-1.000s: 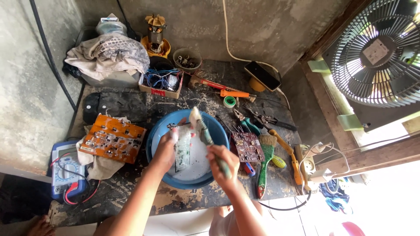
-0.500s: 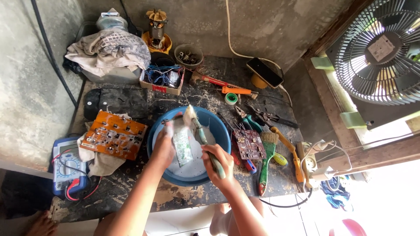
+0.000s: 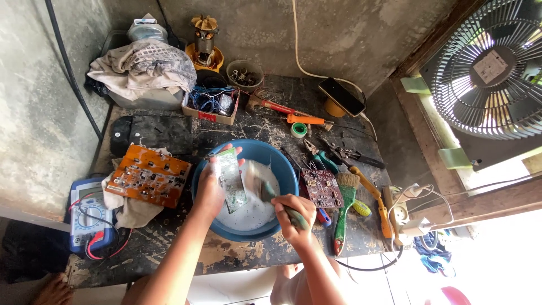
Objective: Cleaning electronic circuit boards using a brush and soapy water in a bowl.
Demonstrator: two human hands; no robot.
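Left hand (image 3: 210,189) grips a green circuit board (image 3: 231,179) over the blue basin (image 3: 280,164) at frame centre, long axis running upper-left to lower-right; right hand (image 3: 294,213), closed around a paintbrush (image 3: 265,189), sits lower right, bristles touching the board.

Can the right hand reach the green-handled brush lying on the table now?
Probably not at once: the right hand already grips a paintbrush over the blue basin. The green-handled brush lies uncovered just beside it.

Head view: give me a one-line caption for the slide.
Over a blue basin of white liquid, the left hand holds a small circuit board while the right hand applies a paintbrush.
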